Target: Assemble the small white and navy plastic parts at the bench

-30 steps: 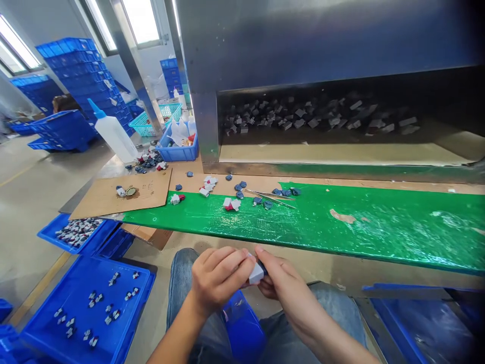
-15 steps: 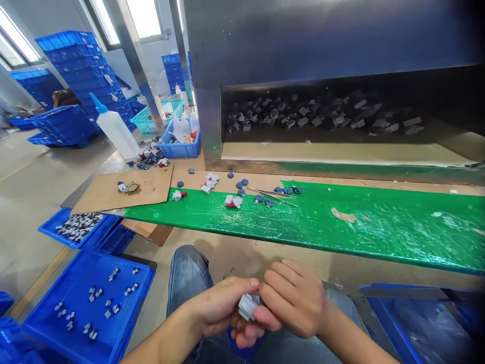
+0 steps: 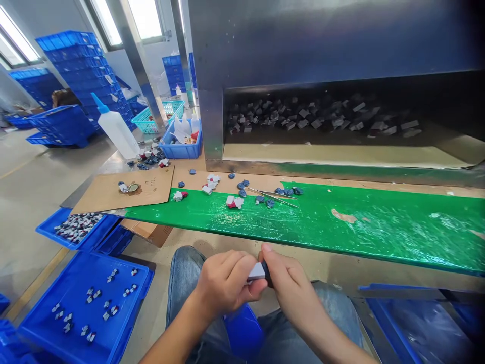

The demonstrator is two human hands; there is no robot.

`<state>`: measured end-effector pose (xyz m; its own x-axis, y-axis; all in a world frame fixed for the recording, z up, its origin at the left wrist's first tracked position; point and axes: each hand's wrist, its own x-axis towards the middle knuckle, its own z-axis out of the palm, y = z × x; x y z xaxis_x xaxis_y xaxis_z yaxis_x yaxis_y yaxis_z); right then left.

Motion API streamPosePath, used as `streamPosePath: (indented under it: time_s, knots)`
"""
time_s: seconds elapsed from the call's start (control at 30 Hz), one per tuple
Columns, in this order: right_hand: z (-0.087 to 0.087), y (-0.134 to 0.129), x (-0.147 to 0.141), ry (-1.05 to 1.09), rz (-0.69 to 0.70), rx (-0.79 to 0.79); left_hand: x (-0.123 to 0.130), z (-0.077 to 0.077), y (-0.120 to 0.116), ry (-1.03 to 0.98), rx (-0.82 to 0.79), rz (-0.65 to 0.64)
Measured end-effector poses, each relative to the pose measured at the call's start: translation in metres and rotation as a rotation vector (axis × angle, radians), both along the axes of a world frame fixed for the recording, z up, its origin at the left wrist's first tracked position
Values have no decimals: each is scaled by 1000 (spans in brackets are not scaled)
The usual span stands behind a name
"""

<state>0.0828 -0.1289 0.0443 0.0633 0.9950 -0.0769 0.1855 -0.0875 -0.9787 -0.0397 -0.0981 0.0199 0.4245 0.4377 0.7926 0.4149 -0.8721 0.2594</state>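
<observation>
A person sits at a long green worktop (image 3: 303, 227), and both hands are in front of it, over the lap. The left hand (image 3: 227, 283) is closed around a small light gray block (image 3: 257, 272), pinching it tight. The right hand (image 3: 293, 280) grips the dark part (image 3: 268, 273) on the block's right side, and I can't see all its fingers. So the block sits right between the two hands, near the person's knees.

On the worktop, on the far side of the hands, lie shiny tweezers (image 3: 273, 196). Little dark blue bits (image 3: 242, 187) are close by, and some white and red pieces (image 3: 234, 202) sit to the left. Farther left there is a flat sheet of cardboard (image 3: 109, 199) with a round cap (image 3: 133, 187) on it. Past that stands a white bottle (image 3: 117, 134) with a blue tip. Down on the near left, a big blue tray (image 3: 41, 331) holds a few small pieces, spread apart.
</observation>
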Motion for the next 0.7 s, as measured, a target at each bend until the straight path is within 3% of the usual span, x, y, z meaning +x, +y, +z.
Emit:
streamPosePath:
  time_s: [0.1, 0.27, 0.33, 0.43, 0.5, 0.57, 0.63, 0.7]
  knots:
    - [-1, 3, -4, 148, 30, -182, -2, -3, 1, 8, 38, 36]
    - [1, 7, -3, 96, 115, -112, -9, -10, 0, -63, -152, -116]
    - [5, 7, -3, 70, 133, -93, -11, -15, 0, -106, -78, -119]
    - [11, 7, -4, 38, 176, -68, -12, -21, 1, -202, 91, -6]
    - [12, 7, -6, 43, 203, -66, -12, -20, 3, -251, 218, 54]
    - [11, 6, -7, 93, 225, -102, -14, -15, 5, -175, 332, 58]
    - [10, 5, -7, 142, 239, -146, -16, -8, 7, -91, 349, 25]
    - [9, 4, -5, 79, 224, -112, -16, -3, 6, -118, 256, 12]
